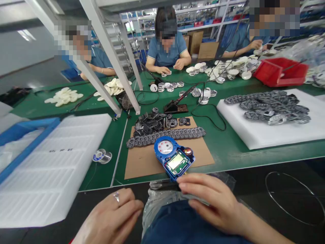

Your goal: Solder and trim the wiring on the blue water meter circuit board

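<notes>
At near edge of table (228, 157), blue meter unit (174, 157) lies on cardboard sheet (142, 162): round dial toward far side, green display toward person, near end at sheet's near edge. Right hand (215, 203) below table edge, fingers stretched over clear plastic bag (155, 202) on lap, fingertips just beside unit's near end; whether it grips bag cannot be told. Left hand (111, 217), ring on one finger, loosely curled, holding nothing, left of bag. Strip of small boards (165, 136) crosses sheet's far part; solder spool (103, 156) left of sheet.
</notes>
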A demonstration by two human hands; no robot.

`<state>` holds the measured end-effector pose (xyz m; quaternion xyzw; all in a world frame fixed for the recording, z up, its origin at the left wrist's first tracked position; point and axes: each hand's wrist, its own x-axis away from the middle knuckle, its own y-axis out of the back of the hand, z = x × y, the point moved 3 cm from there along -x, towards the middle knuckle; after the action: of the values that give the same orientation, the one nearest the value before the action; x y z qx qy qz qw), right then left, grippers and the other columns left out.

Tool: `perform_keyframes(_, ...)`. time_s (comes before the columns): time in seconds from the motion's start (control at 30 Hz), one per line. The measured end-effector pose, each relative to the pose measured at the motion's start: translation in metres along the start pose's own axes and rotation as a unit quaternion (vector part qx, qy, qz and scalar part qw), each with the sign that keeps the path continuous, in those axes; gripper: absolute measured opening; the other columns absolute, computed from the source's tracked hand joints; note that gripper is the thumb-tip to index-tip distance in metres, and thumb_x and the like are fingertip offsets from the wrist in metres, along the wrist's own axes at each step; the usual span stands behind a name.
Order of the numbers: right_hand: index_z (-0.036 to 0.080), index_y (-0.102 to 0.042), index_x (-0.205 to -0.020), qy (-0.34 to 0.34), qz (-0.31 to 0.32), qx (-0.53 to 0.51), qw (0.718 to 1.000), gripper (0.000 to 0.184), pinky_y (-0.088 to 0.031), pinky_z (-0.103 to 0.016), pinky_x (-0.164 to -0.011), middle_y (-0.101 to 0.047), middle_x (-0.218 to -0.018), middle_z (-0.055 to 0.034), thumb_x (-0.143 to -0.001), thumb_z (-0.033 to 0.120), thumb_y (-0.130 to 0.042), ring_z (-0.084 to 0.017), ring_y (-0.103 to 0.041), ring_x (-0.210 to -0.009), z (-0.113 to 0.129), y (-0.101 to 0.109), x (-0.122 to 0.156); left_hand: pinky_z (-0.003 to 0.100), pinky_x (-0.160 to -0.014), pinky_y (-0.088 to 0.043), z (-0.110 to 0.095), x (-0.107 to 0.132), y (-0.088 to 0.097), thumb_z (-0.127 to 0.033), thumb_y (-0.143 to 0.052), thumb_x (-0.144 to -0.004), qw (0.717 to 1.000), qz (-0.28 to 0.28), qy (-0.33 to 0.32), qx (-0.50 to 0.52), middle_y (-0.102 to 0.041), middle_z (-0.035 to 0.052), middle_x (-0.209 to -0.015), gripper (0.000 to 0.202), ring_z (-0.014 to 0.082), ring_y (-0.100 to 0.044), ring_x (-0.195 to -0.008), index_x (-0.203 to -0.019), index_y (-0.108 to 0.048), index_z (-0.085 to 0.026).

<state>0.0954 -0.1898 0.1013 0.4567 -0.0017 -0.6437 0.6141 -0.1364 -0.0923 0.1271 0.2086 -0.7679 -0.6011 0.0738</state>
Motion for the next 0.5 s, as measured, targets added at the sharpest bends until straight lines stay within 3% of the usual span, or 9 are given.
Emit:
perform_keyframes(0.13,0.013,-0.059,-0.118,0.027,0.067,-0.006,0.997,0.026,-0.053,-0.027,-0.076,-0.067,-0.104,-0.0096,-0.095,0.022,-0.050,-0.016,-0.063,-0.092,0.008,-0.013,-0.005,0.020,-0.056,-0.047,-0.021,-0.024,0.002,-0.020,-0.044,-0.092,0.999,0.030,-0.040,0.010,-0.060,-0.0027,-0.071,0.020,0.0113,-0.058,-0.062,-0.085,-0.060,-0.028)
perform_keyframes(0.3,0.013,-0.065,-0.104,0.011,0.056,-0.003,0.998,0.019,-0.047,-0.026,-0.062,-0.066,-0.085,-0.0065,-0.096,0.020,-0.049,-0.014,-0.059,-0.073,0.003,-0.016,0.000,0.019,-0.059,-0.047,-0.029,-0.033,0.005,-0.021,-0.046,-0.092,0.998,0.022,-0.031,0.056,-0.060,-0.0017,-0.073,0.017,0.0111,-0.058,-0.065,-0.089,-0.061,-0.028)
perform_keyframes(0.5,0.014,-0.064,-0.099,-0.009,0.044,-0.026,0.999,0.016,-0.045,-0.025,-0.063,-0.064,-0.083,-0.0051,-0.096,0.021,-0.049,-0.013,-0.058,-0.072,-0.002,-0.015,0.002,0.019,-0.053,-0.049,-0.027,-0.040,0.011,-0.021,-0.055,-0.087,0.992,-0.078,0.010,0.098,-0.059,-0.0014,-0.070,0.012,0.0113,-0.058,-0.062,-0.088,-0.064,-0.029)
